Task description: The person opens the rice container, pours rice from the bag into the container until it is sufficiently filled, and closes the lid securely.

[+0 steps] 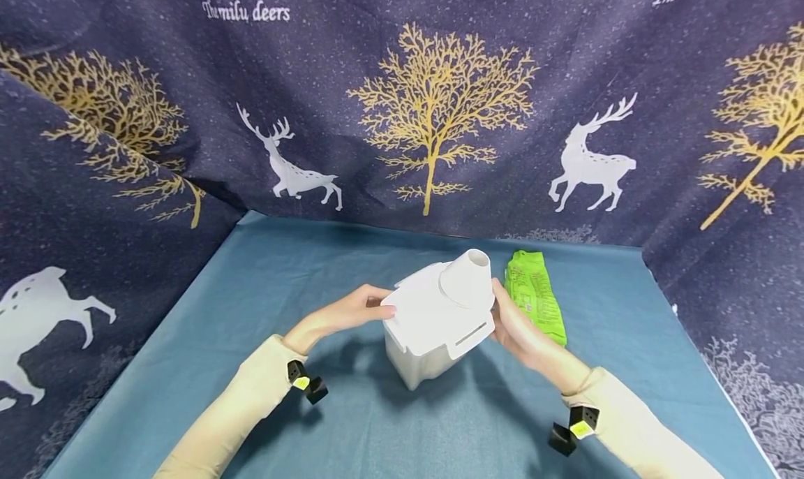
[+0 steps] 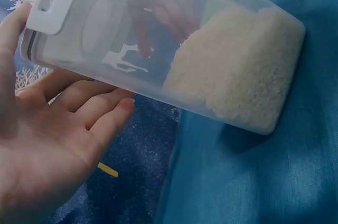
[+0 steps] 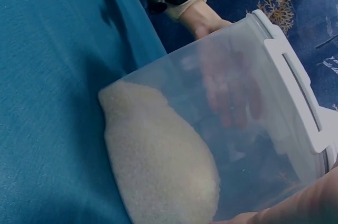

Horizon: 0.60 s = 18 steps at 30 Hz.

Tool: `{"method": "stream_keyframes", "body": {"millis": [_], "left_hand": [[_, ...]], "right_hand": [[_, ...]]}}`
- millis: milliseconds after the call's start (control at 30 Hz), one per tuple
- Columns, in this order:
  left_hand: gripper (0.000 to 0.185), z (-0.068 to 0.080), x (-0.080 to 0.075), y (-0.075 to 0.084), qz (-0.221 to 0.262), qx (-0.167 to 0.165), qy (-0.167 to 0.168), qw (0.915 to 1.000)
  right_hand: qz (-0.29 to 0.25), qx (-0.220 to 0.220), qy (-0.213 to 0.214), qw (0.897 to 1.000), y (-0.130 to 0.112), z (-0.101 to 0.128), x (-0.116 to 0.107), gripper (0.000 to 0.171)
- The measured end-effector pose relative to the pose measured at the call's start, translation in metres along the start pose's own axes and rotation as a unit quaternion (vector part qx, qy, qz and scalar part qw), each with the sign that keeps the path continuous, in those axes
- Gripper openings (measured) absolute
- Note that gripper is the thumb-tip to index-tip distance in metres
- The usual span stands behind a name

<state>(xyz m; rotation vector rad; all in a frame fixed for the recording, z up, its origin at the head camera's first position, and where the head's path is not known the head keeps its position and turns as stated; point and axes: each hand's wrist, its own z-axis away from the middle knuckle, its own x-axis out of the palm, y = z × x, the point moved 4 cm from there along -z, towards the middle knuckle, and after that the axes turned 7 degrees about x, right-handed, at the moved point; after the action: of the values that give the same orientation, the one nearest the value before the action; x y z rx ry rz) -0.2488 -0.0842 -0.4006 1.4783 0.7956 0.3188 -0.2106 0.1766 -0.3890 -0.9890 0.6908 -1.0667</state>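
Note:
A clear plastic container (image 1: 433, 325) with a white lid and a round spout (image 1: 467, 276) stands tilted on the blue table (image 1: 251, 290), held between both hands. My left hand (image 1: 352, 311) presses fairly straight fingers against its left wall, thumb at the lid's edge (image 2: 10, 23). My right hand (image 1: 521, 332) grips the right side, thumb up beside the spout. The wrist views show white rice (image 2: 237, 71) heaped in the container's lower end (image 3: 158, 166). Through the clear wall the left fingers (image 3: 227, 86) show.
A green packet (image 1: 537, 294) lies on the table just right of and behind the container, close to my right hand. Dark blue curtains with deer and trees (image 1: 433, 116) close in the back and both sides. Small black cameras sit on both wrists.

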Motion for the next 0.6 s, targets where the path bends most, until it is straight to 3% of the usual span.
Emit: {"method": "stream_keyframes", "body": {"millis": [100, 333, 467, 600], "left_hand": [[0.052, 0.002, 0.0, -0.002, 0.003, -0.012, -0.003, 0.9999], [0.068, 0.004, 0.01, -0.004, 0.051, -0.096, -0.017, 0.9939], [0.073, 0.003, 0.019, -0.007, 0.091, -0.13, -0.005, 0.9873], [0.073, 0.0, 0.025, -0.01, 0.105, -0.131, 0.012, 0.9857]], "right_hand": [[0.001, 0.003, -0.001, 1.0, -0.001, -0.002, 0.0, 0.059], [-0.029, -0.013, -0.006, 0.999, -0.003, -0.004, 0.004, 0.052], [-0.052, -0.019, 0.033, 0.998, 0.001, 0.003, 0.013, 0.055], [-0.062, -0.036, 0.073, 0.995, 0.004, 0.009, 0.024, 0.058]]}}
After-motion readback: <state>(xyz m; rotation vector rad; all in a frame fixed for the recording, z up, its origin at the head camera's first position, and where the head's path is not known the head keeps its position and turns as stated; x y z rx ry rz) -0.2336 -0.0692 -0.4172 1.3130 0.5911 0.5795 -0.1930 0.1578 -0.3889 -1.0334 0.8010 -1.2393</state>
